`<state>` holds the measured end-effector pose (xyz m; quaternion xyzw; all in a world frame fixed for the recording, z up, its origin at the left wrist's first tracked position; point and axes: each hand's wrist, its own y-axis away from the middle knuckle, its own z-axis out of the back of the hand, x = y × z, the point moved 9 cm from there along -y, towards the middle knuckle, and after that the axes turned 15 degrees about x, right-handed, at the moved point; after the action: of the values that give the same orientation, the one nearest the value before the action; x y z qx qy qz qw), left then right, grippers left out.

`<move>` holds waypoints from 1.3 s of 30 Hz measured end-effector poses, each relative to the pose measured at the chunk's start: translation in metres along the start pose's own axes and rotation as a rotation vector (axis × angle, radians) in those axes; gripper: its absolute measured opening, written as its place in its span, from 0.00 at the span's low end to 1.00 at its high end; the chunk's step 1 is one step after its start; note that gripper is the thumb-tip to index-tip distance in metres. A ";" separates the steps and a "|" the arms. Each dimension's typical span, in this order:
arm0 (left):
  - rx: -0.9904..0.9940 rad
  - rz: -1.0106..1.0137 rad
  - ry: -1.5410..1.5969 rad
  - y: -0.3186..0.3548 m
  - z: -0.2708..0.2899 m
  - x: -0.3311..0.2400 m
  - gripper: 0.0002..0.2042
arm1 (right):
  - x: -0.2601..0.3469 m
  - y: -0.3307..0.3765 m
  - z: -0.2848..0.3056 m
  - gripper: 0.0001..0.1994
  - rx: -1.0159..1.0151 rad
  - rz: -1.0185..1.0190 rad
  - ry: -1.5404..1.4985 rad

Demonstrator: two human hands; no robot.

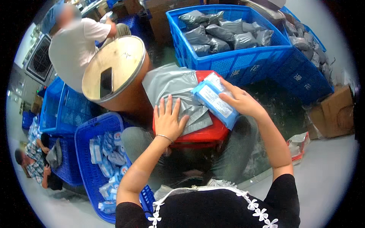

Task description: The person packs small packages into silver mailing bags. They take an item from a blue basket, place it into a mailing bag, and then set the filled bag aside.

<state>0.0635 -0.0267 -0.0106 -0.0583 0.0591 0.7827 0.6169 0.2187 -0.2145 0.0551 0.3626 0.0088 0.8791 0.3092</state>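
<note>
My left hand (167, 121) lies flat with fingers spread on a grey plastic mailing bag (166, 83). The bag rests on a red stool (186, 142) in front of my knees. In my right hand (245, 100) is a blue-and-white soft packet (215, 99), gripped at its right side with the thumb on top. The packet looks like a pack of wipes. It is tilted over the right part of the bag and the stool top; I cannot tell if it touches them.
A blue basket (80, 142) of similar packets stands at my left. Ahead are a drum (125, 49) with a phone (106, 82) on its lid and a blue crate (232, 64) of filled grey bags. Cardboard boxes (334, 110) stand right. Two people sit on the left side.
</note>
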 end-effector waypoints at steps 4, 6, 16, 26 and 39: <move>-0.005 0.080 -0.046 0.011 0.010 0.006 0.34 | 0.029 0.020 -0.018 0.53 -0.144 -0.102 0.354; -0.042 0.090 -0.034 0.013 0.017 0.004 0.35 | 0.041 0.019 -0.022 0.54 -0.211 -0.158 0.396; -0.072 -0.277 0.053 0.001 0.041 0.013 0.12 | 0.026 0.025 0.008 0.44 -0.193 0.192 -0.825; -0.126 -0.192 0.247 -0.011 0.046 0.037 0.07 | 0.113 0.052 -0.060 0.39 -0.158 0.447 0.276; -0.171 -0.336 0.147 -0.007 0.053 0.024 0.03 | 0.088 0.061 -0.019 0.39 -0.348 0.413 -0.164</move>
<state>0.0641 0.0071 0.0379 -0.1766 0.0270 0.6646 0.7256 0.1256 -0.2120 0.1114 0.3681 -0.2412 0.8796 0.1805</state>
